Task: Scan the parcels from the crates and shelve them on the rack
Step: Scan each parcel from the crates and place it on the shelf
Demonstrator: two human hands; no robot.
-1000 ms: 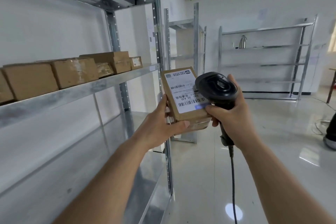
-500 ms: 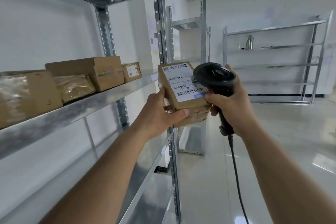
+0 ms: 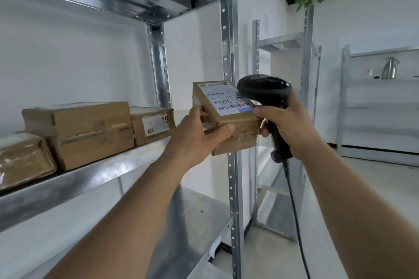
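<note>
1. Head view: the left hand [image 3: 195, 136] is gripping a small cardboard parcel [image 3: 226, 120], thumb curled across its near face and fingers wrapped behind; the parcel is being held in the air just beside the front upright of the rack [image 3: 229, 56], near the free end of the shelf [image 3: 95, 174].
2. The right hand [image 3: 288, 127] is clamping the handle of a black corded scanner [image 3: 264, 90], whose head is hovering just above the shipping label [image 3: 226, 99]. A blue patch of light is falling on the label's lower right corner.
3. Three parcels are already sitting on the shelf: a large carton [image 3: 81, 131], a smaller labelled box [image 3: 152, 124] to its right, and a taped parcel [image 3: 25, 161] to its left.
4. Judged step: scanning before shelving. Keep the label flat and facing the scanner, and steer the light onto the barcode lines rather than the corner.
5. Keep the thumb clear of the label while aiming.
6. For placement, the free shelf space right of the labelled box appears suitable.
</note>
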